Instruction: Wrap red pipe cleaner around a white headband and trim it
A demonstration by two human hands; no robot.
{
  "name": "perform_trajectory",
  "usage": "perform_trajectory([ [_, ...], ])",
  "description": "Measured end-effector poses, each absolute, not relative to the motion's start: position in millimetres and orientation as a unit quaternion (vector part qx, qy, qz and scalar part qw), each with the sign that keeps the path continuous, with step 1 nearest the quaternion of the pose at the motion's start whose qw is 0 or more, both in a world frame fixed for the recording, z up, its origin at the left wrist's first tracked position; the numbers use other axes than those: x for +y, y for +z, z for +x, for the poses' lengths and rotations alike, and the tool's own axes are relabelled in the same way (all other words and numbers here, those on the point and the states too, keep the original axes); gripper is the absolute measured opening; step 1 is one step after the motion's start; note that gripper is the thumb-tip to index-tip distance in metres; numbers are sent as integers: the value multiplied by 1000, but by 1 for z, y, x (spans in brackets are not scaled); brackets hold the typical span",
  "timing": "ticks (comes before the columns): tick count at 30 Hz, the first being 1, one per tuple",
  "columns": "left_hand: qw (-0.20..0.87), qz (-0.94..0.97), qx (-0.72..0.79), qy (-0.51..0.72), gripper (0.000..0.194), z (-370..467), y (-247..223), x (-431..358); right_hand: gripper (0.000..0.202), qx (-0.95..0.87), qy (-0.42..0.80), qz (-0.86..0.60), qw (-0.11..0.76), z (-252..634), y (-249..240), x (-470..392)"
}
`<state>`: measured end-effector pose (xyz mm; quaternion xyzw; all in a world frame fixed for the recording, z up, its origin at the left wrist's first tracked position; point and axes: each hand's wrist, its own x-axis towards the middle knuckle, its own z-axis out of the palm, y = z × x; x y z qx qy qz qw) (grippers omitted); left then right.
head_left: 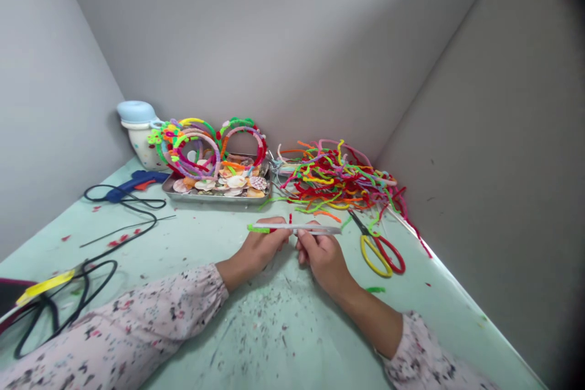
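Note:
Between my two hands is a pale grey headband (326, 230), seen almost edge-on. Green and red pipe cleaner covers its left end, and a short red tip (290, 218) sticks up near the middle. My left hand (261, 248) is closed around the wrapped side. My right hand (323, 257) pinches the bare grey side with thumb and fingers. Both hands are just above the table, close together. To the right of my right hand lie scissors (375, 256) with one yellow and one red handle loop.
Behind stands a metal tray (214, 198) of shells, with several wrapped headbands (196, 155) on it. Right of it is a heap of coloured pipe cleaners (338, 177). At left are a blue glue gun (132, 186), black cable (150, 222) and a lidded cup (141, 134). Walls enclose the table.

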<state>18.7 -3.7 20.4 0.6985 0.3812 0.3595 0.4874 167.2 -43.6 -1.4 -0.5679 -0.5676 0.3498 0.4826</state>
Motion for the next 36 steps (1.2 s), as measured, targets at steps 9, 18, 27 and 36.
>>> perform_trajectory([
  [9,544,650,390,360,24,22,14,3,25,-602,321,-557,473,166,6,-48],
  [18,520,658,407,362,25,22,15,-1,26,-580,338,-564,482,165,5,-47],
  [27,532,640,386,398,16,27,13,-3,28,-481,418,-572,516,169,1,-39],
  [36,488,673,331,447,6,30,8,-3,30,-486,410,-586,503,170,-1,-38],
])
